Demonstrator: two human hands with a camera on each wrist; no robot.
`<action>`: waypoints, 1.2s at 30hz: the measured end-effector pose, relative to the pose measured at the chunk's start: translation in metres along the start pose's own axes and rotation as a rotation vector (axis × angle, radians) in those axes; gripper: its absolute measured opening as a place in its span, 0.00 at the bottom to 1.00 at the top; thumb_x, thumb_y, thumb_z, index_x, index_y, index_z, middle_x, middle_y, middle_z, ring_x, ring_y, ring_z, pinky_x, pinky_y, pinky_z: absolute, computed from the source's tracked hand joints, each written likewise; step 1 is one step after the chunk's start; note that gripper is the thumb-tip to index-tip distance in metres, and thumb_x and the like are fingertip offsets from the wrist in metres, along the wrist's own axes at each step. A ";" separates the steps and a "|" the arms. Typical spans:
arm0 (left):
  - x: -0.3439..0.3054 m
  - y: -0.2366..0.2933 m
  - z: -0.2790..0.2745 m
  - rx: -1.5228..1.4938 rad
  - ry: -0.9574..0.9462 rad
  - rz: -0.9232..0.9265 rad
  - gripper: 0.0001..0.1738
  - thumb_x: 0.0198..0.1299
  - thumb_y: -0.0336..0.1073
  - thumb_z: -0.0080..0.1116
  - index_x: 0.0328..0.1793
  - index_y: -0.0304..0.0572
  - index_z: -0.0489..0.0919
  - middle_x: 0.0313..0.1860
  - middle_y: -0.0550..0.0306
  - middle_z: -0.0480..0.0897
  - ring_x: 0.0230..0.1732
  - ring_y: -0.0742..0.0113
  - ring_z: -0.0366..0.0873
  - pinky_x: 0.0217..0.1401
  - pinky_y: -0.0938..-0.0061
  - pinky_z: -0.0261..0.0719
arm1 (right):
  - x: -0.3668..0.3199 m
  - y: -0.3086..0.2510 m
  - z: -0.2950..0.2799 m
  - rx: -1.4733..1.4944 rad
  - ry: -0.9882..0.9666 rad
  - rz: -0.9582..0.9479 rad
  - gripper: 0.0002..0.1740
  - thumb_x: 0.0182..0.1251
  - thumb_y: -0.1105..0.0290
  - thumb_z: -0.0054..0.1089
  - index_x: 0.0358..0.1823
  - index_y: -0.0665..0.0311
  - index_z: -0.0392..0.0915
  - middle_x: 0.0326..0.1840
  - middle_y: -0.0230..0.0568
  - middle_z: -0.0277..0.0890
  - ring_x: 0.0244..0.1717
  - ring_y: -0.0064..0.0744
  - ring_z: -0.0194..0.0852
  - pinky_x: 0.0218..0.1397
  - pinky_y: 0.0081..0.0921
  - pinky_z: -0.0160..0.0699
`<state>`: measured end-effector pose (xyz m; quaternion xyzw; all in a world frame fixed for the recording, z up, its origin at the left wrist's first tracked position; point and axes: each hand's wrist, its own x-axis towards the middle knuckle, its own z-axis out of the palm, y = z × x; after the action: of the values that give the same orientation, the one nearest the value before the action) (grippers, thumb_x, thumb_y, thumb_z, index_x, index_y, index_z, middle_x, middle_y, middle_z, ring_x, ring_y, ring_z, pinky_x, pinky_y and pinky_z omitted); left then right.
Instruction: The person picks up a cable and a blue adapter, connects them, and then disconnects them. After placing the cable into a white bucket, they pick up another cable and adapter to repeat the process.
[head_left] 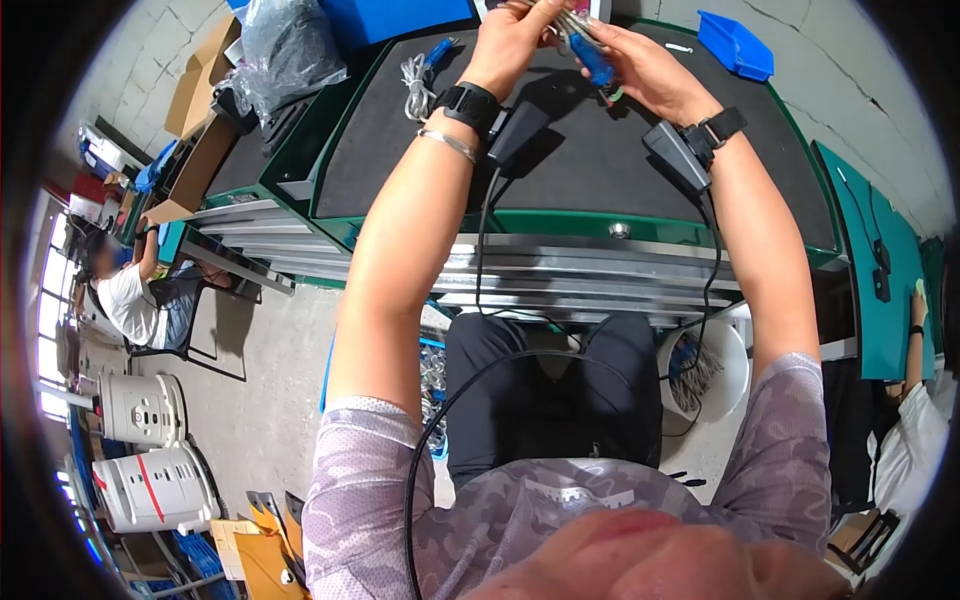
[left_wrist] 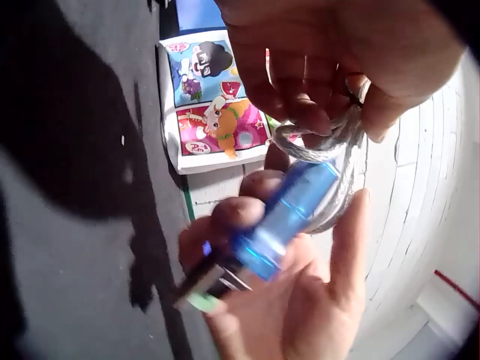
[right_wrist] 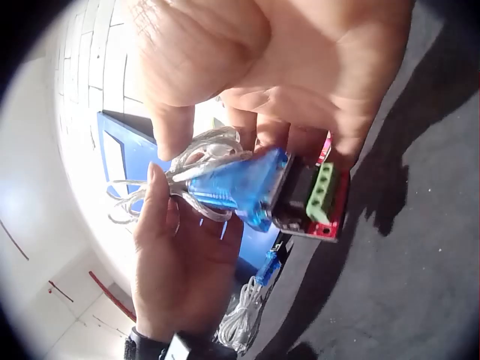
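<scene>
A coiled grey serial adapter cable (right_wrist: 214, 150) with a translucent blue connector (right_wrist: 240, 184) is held in both hands above the dark mat. A small red board with a green terminal block (right_wrist: 321, 193) is plugged onto the connector's end. My left hand (head_left: 508, 48) pinches the coil where a dark tie (left_wrist: 357, 99) binds it. With curled fingers my right hand (head_left: 655, 75) holds the blue connector and part of the coil. Another bundled grey cable (head_left: 417, 88) with a blue connector lies on the mat beside my left wrist.
The dark mat (head_left: 400, 180) covers a green-edged bench. A blue bin (head_left: 735, 45) stands at its back right, and a cartoon-printed box (left_wrist: 217, 105) at the back. Below, a white bucket (head_left: 740, 375) holds more cables. Wires run down from both wrist cameras. Other people sit left and right.
</scene>
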<state>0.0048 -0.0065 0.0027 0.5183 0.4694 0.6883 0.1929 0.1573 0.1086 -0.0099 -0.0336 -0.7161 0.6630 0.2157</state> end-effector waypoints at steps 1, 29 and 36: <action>-0.002 0.003 0.000 -0.012 -0.006 -0.005 0.18 0.68 0.47 0.56 0.41 0.38 0.82 0.29 0.69 0.77 0.29 0.80 0.70 0.36 0.81 0.69 | 0.002 0.001 -0.003 0.001 -0.022 -0.032 0.23 0.75 0.48 0.47 0.52 0.61 0.75 0.39 0.30 0.75 0.39 0.22 0.74 0.46 0.20 0.73; 0.007 -0.005 -0.036 -0.310 0.243 -0.076 0.12 0.67 0.44 0.58 0.46 0.44 0.75 0.36 0.61 0.82 0.35 0.75 0.78 0.38 0.80 0.78 | 0.007 0.002 -0.030 0.344 0.037 0.234 0.23 0.75 0.45 0.44 0.42 0.59 0.73 0.29 0.33 0.76 0.23 0.20 0.75 0.30 0.22 0.82; 0.009 -0.006 -0.034 -0.310 0.173 -0.116 0.15 0.65 0.42 0.61 0.50 0.41 0.75 0.39 0.57 0.83 0.37 0.73 0.78 0.43 0.78 0.78 | 0.004 0.003 -0.029 0.287 0.114 0.180 0.23 0.68 0.45 0.56 0.39 0.60 0.71 0.30 0.32 0.75 0.24 0.17 0.74 0.29 0.20 0.82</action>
<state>-0.0302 -0.0120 0.0011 0.3934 0.4018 0.7820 0.2688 0.1636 0.1375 -0.0108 -0.1039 -0.5947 0.7721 0.1984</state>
